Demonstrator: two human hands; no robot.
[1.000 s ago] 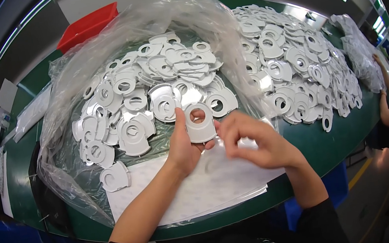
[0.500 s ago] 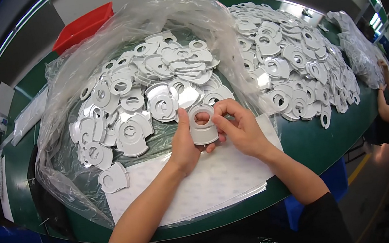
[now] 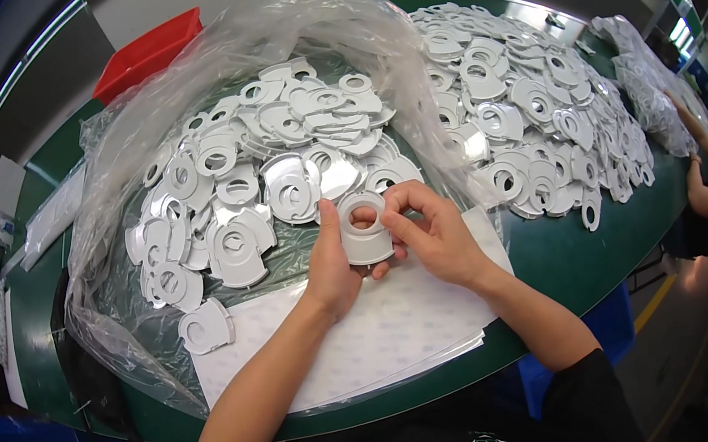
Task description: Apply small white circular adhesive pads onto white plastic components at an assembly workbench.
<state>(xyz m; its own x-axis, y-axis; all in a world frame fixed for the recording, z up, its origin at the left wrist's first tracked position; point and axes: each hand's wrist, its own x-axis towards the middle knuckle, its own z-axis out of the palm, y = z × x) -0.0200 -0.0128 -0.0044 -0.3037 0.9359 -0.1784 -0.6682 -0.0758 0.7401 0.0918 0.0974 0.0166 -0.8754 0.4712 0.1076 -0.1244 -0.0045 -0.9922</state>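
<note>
A white plastic part (image 3: 367, 245) with a round hole stands nearly upright between my hands, above the front sheets. My left hand (image 3: 333, 265) is closed on its left side, the thumb along the edge and some fingertips showing below and behind. My right hand (image 3: 433, 232) is closed too, thumb and forefinger pinched at the part's right edge beside the ring. Whether a thin film sits in that pinch is too small to tell. Just beyond my hands lies a heap of like parts (image 3: 291, 191) on clear plastic sheeting (image 3: 118, 313).
White sheets (image 3: 345, 349) lie under my forearms on the green table (image 3: 310, 423). One loose part (image 3: 206, 326) rests at their left corner. A second, larger heap (image 3: 537, 105) spreads to the right. A red bin (image 3: 150, 55) stands far left; another person (image 3: 707, 189) works at the far right.
The whole view has shifted very slightly. Both hands keep their hold on the part, with hardly any change in their fingers.
</note>
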